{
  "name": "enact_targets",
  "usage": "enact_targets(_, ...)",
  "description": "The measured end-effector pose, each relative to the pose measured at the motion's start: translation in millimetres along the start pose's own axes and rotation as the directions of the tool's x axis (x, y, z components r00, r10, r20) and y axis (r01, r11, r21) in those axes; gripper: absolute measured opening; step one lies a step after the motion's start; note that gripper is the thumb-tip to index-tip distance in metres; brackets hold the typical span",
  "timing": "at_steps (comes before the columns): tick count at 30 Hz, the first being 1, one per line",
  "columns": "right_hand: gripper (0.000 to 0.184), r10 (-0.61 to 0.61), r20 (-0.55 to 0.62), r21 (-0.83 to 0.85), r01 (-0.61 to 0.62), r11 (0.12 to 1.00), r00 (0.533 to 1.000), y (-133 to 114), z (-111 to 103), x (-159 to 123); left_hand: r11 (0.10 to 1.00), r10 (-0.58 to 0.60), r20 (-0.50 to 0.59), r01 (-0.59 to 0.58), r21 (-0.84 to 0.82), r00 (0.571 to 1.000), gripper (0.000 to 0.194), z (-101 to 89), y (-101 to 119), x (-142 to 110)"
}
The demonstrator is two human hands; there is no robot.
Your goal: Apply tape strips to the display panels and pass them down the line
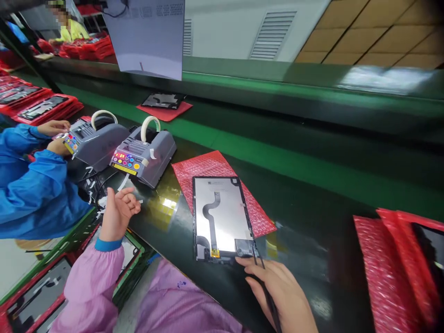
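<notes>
A tablet screen (229, 217) lies back side up, partly on a red bubble-wrap bag (258, 215), with a dark curved ribbon cable (208, 212) running down its silver back. My right hand (284, 296) is closed around black tweezers (269, 300), whose tips are at the screen's lower right corner. My left hand (120, 212) is raised left of the screen, palm up, fingers curled. A small white piece of tape (140, 201) shows at its fingertips. Just beyond it stands a grey tape dispenser (156, 159) with a lit panel and a tape roll (149, 127).
A second tape dispenser (100, 143) stands at left, at the hands of a co-worker in blue sleeves (45, 175). Red bags with screens lie at right (391, 268) and far left (45, 108). Another screen (163, 100) rests at the back. A green crate (135, 259) sits below the table edge.
</notes>
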State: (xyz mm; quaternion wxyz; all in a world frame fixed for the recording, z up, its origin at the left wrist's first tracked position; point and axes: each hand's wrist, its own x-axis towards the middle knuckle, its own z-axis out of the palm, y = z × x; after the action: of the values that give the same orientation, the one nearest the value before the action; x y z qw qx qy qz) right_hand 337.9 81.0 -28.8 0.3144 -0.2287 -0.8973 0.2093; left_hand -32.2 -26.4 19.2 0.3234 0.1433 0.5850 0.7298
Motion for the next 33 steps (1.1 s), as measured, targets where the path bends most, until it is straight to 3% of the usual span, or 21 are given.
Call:
enact_targets(3, 0.011, 0.044, -0.028, 0.024, -0.043, 0.999, 0.999, -3, 1, -4, 0.994, 0.110, -0.050, -0.110, 0.010, 0.993, 0.044, 2.5, 2, 9)
enact_targets(6, 0.015, 0.161, -0.049, 0.087, -0.156, 0.984, 0.986, -9, -4, -9, 0.976, 0.219, -0.027, -0.219, 0.000, 0.975, 0.041, 17.6, -11, -8)
enact_targets(8, 0.019, 0.335, -0.046, 0.191, -0.321, 0.928, 0.941, -14, -7, -8, 0.969, 0.244, 0.066, -0.246, 0.014, 0.967, 0.039, 34.5, -27, -34)
enact_targets(10, 0.017, 0.510, 0.003, 0.372, -0.475, 0.797, 0.860, -20, -8, 0, 0.975, 0.188, 0.268, -0.212, 0.065, 0.945, 0.033, 54.7, -45, -67)
enact_targets(11, 0.014, 0.563, 0.064, 0.477, -0.521, 0.708, 0.824, -23, -7, 7, 0.973, 0.147, 0.422, -0.207, 0.100, 0.894, 0.027, 65.0, -53, -83)
enact_targets(12, 0.018, 0.581, 0.139, 0.575, -0.543, 0.612, 0.802, -26, -6, 15, 0.951, 0.098, 0.622, -0.258, 0.172, 0.777, 0.021, 74.7, -60, -96)
enact_targets(14, 0.038, 0.552, 0.278, 0.702, -0.558, 0.442, 0.786, -29, -4, 34, 0.882, 0.010, 0.805, -0.384, 0.272, 0.593, 0.019, 90.3, -68, -115)
enact_targets(15, 0.046, 0.533, 0.329, 0.723, -0.571, 0.389, 0.780, -30, -4, 45, 0.845, -0.015, 0.843, -0.444, 0.299, 0.538, 0.020, 95.6, -70, -119)
enact_targets(16, 0.050, 0.521, 0.364, 0.724, -0.587, 0.362, 0.772, -31, -4, 55, 0.817, -0.019, 0.853, -0.483, 0.314, 0.522, 0.021, 99.1, -71, -121)
enact_targets(20, 0.052, 0.542, 0.368, 0.678, -0.617, 0.399, 0.755, -25, -8, 92, 0.802, -0.039, 0.858, -0.496, 0.332, 0.512, 0.033, 99.4, -68, -115)
enact_targets(23, 0.050, 0.587, 0.260, 0.672, -0.580, 0.460, 0.766, -12, -10, 115, 0.802, -0.087, 0.861, -0.477, 0.359, 0.502, 0.037, 94.4, -64, -110)
enact_targets(25, 0.047, 0.551, 0.275, 0.639, -0.578, 0.508, 0.788, -3, -6, 125, 0.752, -0.053, 0.856, -0.543, 0.373, 0.514, 0.035, 91.3, -61, -107)
enact_targets(29, 0.042, 0.387, 0.463, 0.584, -0.603, 0.543, 0.798, 10, 16, 133, 0.528, 0.055, 0.828, -0.720, 0.450, 0.558, 0.030, 87.5, -55, -94)
enact_targets(33, 0.039, 0.367, 0.481, 0.528, -0.597, 0.604, 0.796, 16, 35, 132, 0.181, 0.078, 0.834, -0.830, 0.527, 0.546, 0.032, 88.3, -56, -77)
